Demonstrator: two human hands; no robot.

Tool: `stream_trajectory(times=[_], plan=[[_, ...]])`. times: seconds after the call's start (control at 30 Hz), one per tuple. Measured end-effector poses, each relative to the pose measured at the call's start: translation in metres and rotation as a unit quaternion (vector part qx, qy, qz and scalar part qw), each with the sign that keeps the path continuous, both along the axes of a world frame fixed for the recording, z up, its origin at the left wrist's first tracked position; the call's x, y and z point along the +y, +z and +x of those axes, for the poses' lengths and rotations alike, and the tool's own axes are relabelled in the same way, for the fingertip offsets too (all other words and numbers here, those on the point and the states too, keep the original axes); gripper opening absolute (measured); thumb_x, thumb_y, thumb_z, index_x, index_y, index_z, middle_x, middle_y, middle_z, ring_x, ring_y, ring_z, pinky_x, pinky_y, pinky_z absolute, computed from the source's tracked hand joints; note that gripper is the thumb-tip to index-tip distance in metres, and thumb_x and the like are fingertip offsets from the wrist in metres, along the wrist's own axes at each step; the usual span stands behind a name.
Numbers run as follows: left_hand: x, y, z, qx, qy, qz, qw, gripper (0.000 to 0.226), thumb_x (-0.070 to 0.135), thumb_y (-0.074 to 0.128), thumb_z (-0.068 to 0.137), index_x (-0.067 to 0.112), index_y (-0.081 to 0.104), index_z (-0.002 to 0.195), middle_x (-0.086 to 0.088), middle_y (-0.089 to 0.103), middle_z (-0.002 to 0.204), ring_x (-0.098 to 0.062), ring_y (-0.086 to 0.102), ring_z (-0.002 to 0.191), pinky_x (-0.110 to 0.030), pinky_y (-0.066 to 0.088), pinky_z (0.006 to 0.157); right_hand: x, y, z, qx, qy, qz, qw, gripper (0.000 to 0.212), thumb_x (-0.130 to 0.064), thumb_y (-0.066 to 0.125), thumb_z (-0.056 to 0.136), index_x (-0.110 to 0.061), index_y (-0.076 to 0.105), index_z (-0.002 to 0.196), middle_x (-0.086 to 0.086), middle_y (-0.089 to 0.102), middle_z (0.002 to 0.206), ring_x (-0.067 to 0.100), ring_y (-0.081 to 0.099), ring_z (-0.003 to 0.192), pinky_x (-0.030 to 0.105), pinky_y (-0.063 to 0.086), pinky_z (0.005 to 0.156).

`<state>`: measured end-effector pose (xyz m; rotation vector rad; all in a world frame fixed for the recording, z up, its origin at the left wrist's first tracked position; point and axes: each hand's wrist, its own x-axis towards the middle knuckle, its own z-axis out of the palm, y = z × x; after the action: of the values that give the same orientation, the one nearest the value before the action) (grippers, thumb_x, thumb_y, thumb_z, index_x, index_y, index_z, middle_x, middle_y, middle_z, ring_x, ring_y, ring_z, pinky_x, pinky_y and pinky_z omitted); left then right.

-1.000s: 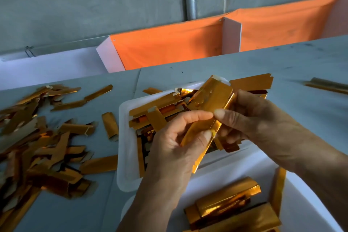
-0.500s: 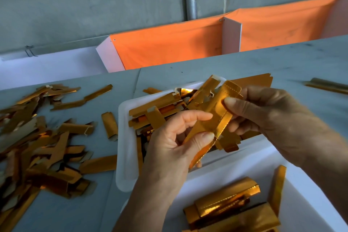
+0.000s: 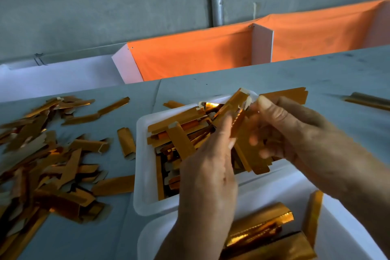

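One gold strip (image 3: 238, 121) between left hand (image 3: 209, 167) and right hand (image 3: 295, 133) — above tray rim (image 3: 181, 110)

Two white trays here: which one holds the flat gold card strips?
The farther tray, mid-frame. The nearer tray, at the bottom edge, holds folded-up gold pieces instead.

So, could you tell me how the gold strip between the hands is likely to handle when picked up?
Probably light and fairly stiff: the gold strip juts straight between the left hand and right hand. Possibly slippery, given its shiny foil face. Unlikely to roll: similar loose strips lie flat on the table.
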<state>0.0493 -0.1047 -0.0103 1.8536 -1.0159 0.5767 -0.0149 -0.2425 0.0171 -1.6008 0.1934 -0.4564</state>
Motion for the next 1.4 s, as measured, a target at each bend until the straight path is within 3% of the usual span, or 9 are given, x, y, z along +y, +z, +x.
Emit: stream_trajectory(times=[0.13, 0.27, 0.47, 0.63, 0.77, 0.9, 1.03, 1.2, 1.4], plan=[[0.005, -0.001, 0.004, 0.316, -0.192, -0.078, 0.926, 0.028, 0.022, 0.05, 0.093, 0.022, 0.052, 0.121, 0.011, 0.072, 0.102, -0.006, 0.068, 0.094, -0.027, 0.055, 0.085, -0.014, 0.002, -0.001, 0.022, 0.009, -0.032, 0.999, 0.036, -0.052, 0.056, 0.079, -0.028, 0.072, 0.101, 0.003, 0.071, 0.095, 0.019, 0.068, 0.091, 0.03, 0.05, 0.073], [0.01, 0.001, 0.008, 0.368, -0.253, -0.091, 0.89, 0.025, 0.019, 0.051, 0.094, 0.015, 0.054, 0.118, 0.002, 0.072, 0.105, -0.016, 0.07, 0.093, -0.028, 0.057, 0.077, -0.014, 0.007, -0.003, 0.02, 0.067, 0.013, 0.997, 0.02, -0.038, 0.062, 0.075, -0.021, 0.071, 0.072, -0.001, 0.063, 0.07, 0.011, 0.055, 0.064, 0.018, 0.044, 0.052], [0.016, -0.002, 0.013, 0.43, -0.24, -0.044, 0.869, 0.024, 0.031, 0.051, 0.091, 0.027, 0.063, 0.112, 0.002, 0.074, 0.097, -0.018, 0.071, 0.088, -0.039, 0.058, 0.078, -0.008, 0.01, -0.004, 0.041, 0.092, 0.001, 0.995, 0.027, -0.051, 0.066, 0.084, -0.027, 0.071, 0.073, 0.001, 0.066, 0.067, 0.015, 0.063, 0.064, 0.017, 0.047, 0.051], [0.015, -0.005, 0.014, 0.275, -0.134, 0.021, 0.952, 0.014, 0.046, 0.056, 0.086, 0.05, 0.06, 0.099, 0.026, 0.066, 0.101, 0.009, 0.06, 0.099, -0.007, 0.047, 0.077, -0.011, 0.008, -0.003, 0.054, 0.092, 0.065, 0.992, 0.02, -0.029, 0.06, 0.081, -0.018, 0.074, 0.074, 0.009, 0.066, 0.063, 0.014, 0.062, 0.053, 0.018, 0.049, 0.049], [0.01, -0.005, 0.007, 0.143, -0.049, 0.038, 0.988, 0.033, 0.045, 0.058, 0.088, 0.03, 0.064, 0.116, 0.021, 0.064, 0.097, 0.006, 0.059, 0.095, -0.007, 0.048, 0.077, -0.014, 0.008, -0.003, 0.064, 0.103, 0.095, 0.988, 0.021, -0.028, 0.061, 0.075, -0.012, 0.075, 0.076, 0.016, 0.069, 0.068, 0.017, 0.066, 0.056, 0.02, 0.053, 0.049], [0.011, 0.001, 0.003, 0.085, -0.045, 0.086, 0.992, 0.06, 0.06, 0.059, 0.077, 0.027, 0.057, 0.127, 0.019, 0.055, 0.099, 0.002, 0.055, 0.091, -0.011, 0.05, 0.072, -0.016, 0.009, -0.003, 0.058, 0.093, 0.092, 0.99, 0.02, -0.028, 0.061, 0.071, -0.014, 0.075, 0.07, 0.015, 0.068, 0.064, 0.016, 0.066, 0.054, 0.019, 0.053, 0.047], [0.01, 0.0, 0.002, 0.058, -0.049, 0.122, 0.99, 0.065, 0.048, 0.067, 0.079, 0.031, 0.045, 0.137, 0.019, 0.048, 0.109, 0.001, 0.049, 0.099, -0.017, 0.05, 0.079, -0.018, 0.009, -0.004, 0.054, 0.091, 0.095, 0.99, 0.024, -0.031, 0.064, 0.065, -0.011, 0.075, 0.071, 0.017, 0.067, 0.063, 0.017, 0.066, 0.053, 0.02, 0.052, 0.046], [0.008, -0.003, 0.003, 0.128, -0.048, 0.082, 0.987, 0.061, 0.034, 0.073, 0.073, 0.034, 0.053, 0.13, 0.023, 0.053, 0.114, -0.008, 0.052, 0.112, -0.023, 0.05, 0.09, -0.02, 0.007, -0.005, 0.075, 0.12, 0.124, 0.982, 0.027, -0.035, 0.066, 0.065, -0.014, 0.076, 0.078, 0.013, 0.07, 0.072, 0.016, 0.068, 0.058, 0.021, 0.053, 0.047], [0.008, -0.004, 0.004, 0.094, -0.034, 0.072, 0.992, 0.057, 0.023, 0.077, 0.073, 0.032, 0.059, 0.126, 0.025, 0.058, 0.116, -0.003, 0.055, 0.113, -0.001, 0.039, 0.09, -0.025, 0.006, -0.006, 0.108, 0.143, 0.142, 0.973, 0.018, -0.029, 0.073, 0.062, -0.014, 0.076, 0.072, 0.016, 0.07, 0.069, 0.017, 0.07, 0.058, 0.021, 0.054, 0.048]])
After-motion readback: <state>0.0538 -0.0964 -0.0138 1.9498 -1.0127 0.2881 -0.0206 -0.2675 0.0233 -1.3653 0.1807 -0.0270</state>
